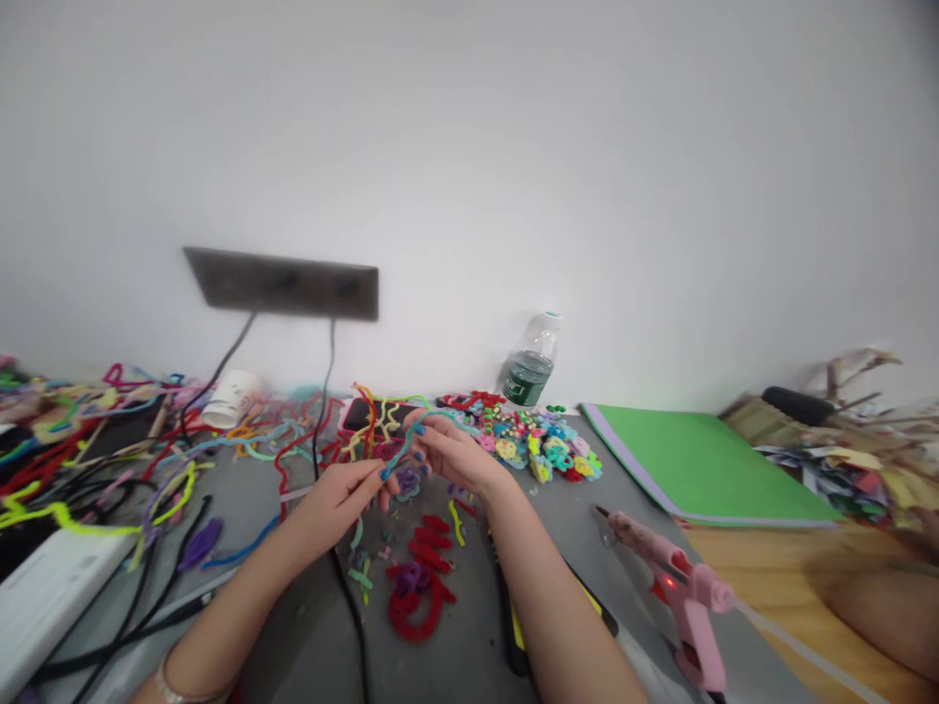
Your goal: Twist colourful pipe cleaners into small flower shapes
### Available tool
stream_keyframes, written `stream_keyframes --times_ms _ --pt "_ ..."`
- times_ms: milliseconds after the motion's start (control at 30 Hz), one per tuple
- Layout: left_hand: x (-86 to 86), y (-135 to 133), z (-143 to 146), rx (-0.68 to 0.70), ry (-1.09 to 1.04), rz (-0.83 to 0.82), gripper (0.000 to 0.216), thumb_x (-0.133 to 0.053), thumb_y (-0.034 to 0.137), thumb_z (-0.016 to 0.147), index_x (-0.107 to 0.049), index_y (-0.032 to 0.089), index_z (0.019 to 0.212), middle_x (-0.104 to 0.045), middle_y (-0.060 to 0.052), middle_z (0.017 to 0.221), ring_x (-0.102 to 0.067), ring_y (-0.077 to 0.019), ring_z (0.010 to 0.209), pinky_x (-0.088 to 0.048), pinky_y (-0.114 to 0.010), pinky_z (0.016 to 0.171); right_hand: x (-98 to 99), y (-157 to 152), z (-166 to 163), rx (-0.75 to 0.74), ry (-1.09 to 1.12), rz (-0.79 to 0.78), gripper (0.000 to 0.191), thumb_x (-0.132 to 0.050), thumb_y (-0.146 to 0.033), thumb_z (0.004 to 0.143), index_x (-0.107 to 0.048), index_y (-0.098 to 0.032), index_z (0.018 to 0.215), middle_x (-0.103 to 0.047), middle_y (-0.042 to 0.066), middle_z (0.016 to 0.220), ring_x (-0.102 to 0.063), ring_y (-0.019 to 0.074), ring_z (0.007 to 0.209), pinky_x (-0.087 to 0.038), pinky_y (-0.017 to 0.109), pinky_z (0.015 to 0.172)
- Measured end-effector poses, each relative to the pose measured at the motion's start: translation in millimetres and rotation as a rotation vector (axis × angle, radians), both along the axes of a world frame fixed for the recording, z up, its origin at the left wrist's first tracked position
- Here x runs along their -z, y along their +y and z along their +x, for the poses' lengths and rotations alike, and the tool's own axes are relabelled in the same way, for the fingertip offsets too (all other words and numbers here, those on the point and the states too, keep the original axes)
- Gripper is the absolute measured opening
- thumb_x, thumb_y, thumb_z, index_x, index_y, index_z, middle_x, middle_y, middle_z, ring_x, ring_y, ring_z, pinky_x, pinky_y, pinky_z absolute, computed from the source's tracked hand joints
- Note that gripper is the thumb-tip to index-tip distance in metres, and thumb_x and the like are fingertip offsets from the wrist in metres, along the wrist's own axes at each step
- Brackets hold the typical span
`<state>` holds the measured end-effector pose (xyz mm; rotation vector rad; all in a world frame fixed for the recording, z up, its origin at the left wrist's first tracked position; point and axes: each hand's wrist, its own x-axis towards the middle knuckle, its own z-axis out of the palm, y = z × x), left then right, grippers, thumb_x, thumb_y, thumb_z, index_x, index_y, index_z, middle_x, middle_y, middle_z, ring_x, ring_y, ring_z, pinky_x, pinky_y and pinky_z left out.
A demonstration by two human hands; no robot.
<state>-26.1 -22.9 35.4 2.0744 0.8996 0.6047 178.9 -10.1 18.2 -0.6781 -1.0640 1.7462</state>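
My left hand [338,499] and my right hand [449,452] meet above a grey mat [308,636]. Both pinch a teal pipe cleaner [411,436], which runs in an arc between them. The left fingers grip its lower end; the right fingers close on its upper part. Below the hands lie red pipe cleaner shapes [422,587] and a small purple one. Behind the right hand sits a pile of small multicoloured pipe cleaner flowers [539,445].
A pink glue gun [679,587] stands at the right. Green paper sheets [696,460] lie beyond it, a water bottle [529,367] against the wall. Loose pipe cleaners and black cables [147,469] spread across the left. A paper cup [231,396] lies tipped.
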Motion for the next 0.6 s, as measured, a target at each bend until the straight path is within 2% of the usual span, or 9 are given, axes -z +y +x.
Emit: stream_keyframes --times_ms 100,200,267,367,600 --pt "5.6 4 -2 -0.004 0.056 0.159 0.033 -0.040 0.032 0.093 -0.067 0.018 0.080 -0.069 -0.005 0.083 -0.062 -0.0192 0.079 -0.046 -0.029 0.076 0.1 1 0 0.025 -0.028 0.013 0.036 -0.078 -0.047 0.072 -0.061 -0.020 0.090 -0.052 -0.005 0.059 -0.046 0.0085 0.051 -0.039 0.020 0.048" --pt "11.8 10 -7 -0.085 0.085 0.301 0.020 -0.049 0.029 0.088 -0.067 0.020 0.084 -0.069 -0.007 0.097 -0.062 -0.0217 0.093 -0.046 -0.031 0.084 2.5 3 0 0.085 -0.021 -0.012 0.035 -0.079 -0.044 0.071 -0.062 -0.020 0.089 -0.053 -0.005 0.060 -0.047 0.0091 0.053 -0.040 0.020 0.050" --pt "14.5 15 -12 -0.143 0.152 0.309 0.014 -0.056 0.030 0.085 -0.066 0.021 0.087 -0.068 -0.006 0.095 -0.062 -0.0224 0.093 -0.046 -0.032 0.084 4.7 5 0 0.154 0.015 -0.041 0.033 -0.080 -0.041 0.069 -0.062 -0.020 0.088 -0.053 -0.005 0.062 -0.046 0.0091 0.054 -0.039 0.020 0.051" --pt "17.3 18 -19 -0.174 0.284 0.264 0.011 -0.062 0.026 0.080 -0.066 0.022 0.089 -0.067 -0.003 0.088 -0.062 -0.0215 0.083 -0.045 -0.031 0.075 7.1 8 3 0.250 0.078 -0.073 0.029 -0.080 -0.037 0.067 -0.061 -0.020 0.082 -0.052 -0.005 0.064 -0.045 0.0088 0.054 -0.036 0.020 0.050" --pt "17.4 13 -15 -0.169 0.491 0.328 0.016 -0.055 0.012 0.081 -0.067 0.023 0.084 -0.068 -0.004 0.091 -0.060 -0.0240 0.091 -0.043 -0.032 0.076 8.2 11 5 0.330 0.137 -0.109 0.024 -0.079 -0.030 0.067 -0.060 -0.021 0.078 -0.052 -0.005 0.066 -0.044 0.0091 0.055 -0.036 0.021 0.050"
